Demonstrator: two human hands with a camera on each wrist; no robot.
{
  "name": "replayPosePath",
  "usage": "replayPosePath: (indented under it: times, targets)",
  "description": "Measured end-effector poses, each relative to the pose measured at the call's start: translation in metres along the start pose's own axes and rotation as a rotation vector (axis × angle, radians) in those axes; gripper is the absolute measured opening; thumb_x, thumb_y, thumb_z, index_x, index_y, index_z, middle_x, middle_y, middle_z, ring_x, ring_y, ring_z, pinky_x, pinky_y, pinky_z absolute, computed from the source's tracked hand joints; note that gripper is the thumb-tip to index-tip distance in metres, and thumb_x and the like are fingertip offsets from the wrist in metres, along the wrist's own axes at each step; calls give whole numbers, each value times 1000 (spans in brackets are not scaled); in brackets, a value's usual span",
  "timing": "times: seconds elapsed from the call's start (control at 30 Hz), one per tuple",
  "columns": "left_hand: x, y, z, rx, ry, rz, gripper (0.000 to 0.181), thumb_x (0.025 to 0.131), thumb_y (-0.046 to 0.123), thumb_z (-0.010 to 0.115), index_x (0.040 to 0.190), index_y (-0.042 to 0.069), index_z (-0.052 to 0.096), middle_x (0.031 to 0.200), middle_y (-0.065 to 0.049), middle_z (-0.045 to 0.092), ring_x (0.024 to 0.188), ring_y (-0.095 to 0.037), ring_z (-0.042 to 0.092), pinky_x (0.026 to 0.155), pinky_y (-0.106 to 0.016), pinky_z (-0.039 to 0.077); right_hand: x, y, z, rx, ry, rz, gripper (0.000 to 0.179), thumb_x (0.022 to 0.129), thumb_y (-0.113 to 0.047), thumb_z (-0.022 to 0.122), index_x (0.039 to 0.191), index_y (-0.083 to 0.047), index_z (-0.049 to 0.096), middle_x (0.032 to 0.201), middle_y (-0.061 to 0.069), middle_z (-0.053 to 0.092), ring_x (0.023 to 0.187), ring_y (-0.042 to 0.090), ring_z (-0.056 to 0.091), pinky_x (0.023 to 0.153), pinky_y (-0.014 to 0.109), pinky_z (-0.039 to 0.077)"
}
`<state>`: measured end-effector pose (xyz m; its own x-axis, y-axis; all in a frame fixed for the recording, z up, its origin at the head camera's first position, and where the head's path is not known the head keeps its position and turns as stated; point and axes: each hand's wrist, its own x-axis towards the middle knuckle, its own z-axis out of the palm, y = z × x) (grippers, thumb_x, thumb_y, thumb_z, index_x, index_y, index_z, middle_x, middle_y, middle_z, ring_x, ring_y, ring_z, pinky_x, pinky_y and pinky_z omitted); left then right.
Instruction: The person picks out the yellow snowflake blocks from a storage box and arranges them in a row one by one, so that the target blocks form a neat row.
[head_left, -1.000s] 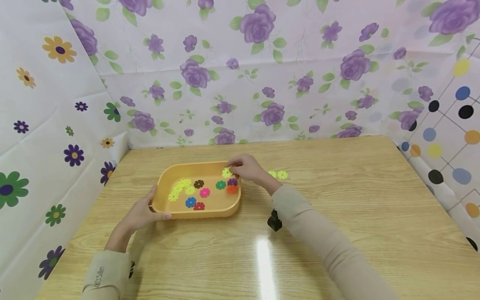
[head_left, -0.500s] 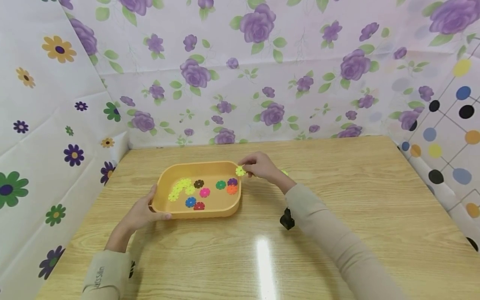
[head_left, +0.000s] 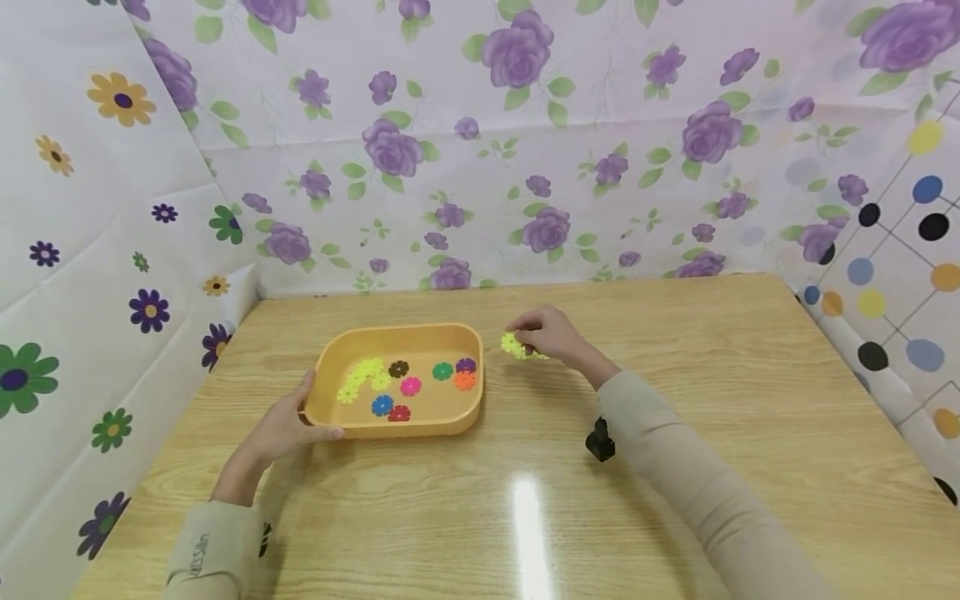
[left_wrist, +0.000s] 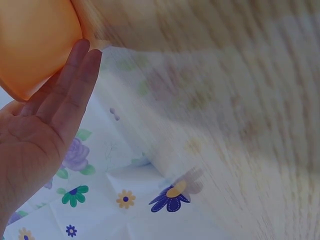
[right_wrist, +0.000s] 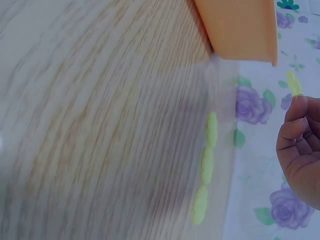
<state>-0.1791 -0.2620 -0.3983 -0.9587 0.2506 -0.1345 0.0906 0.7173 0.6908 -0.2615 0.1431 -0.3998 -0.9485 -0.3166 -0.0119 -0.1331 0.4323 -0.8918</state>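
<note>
My left hand [head_left: 277, 425] rests against the left end of an orange-yellow plastic tray [head_left: 420, 430], its thumb along the near side. In the left wrist view, the straight fingers [left_wrist: 70, 95] touch the tray's outer wall. Just right of the tray, my right hand [head_left: 558, 336] pinches a yellow snowflake disc [right_wrist: 293, 84] between thumb and finger, above the table. Beneath that hand, a row of yellow snowflake discs [right_wrist: 206, 166] lies on the table, partly hidden in the head view. Inside the tray are several yellow discs [head_left: 360, 377] and loose discs of other colours.
The wood-grain table [head_left: 420, 508] meets a flower-printed cloth [head_left: 465, 167] at the back. More printed cloth hangs at the left and right sides. A black device [head_left: 600, 440] sits beneath my right wrist.
My right hand has carried the pinched yellow disc out over the tray's right rim to the yellow discs on the table. The left hand and tray have stayed in place.
</note>
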Motion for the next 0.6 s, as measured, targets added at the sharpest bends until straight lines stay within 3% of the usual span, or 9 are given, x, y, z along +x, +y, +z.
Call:
replayPosePath:
  times: [0.1,0.3,0.6]
  targets:
    - [0,0,-1,1,-1,-7,116,69,31,79,142,-6,-3,138,-37,24,119,-43,38,98,-54,26,-2,7,-6,1,9,-2,24,89,-4,52,108,4,65,77,17,64,61,24,55,54,35,43]
    - [0,1,-1,14,0,-7,116,69,33,79,142,-7,-2,136,-37,27,117,-42,41,97,-53,29,-9,19,-19,-7,12,17,24,90,-3,51,109,5,63,84,21,63,67,34,56,62,45,45]
    - [-1,2,0,-1,-5,-13,116,69,33,79,141,-8,-2,136,-38,25,118,-42,40,98,-53,28,-20,36,-43,-60,32,61,27,91,-3,49,113,8,60,86,25,62,71,39,56,66,49,46]
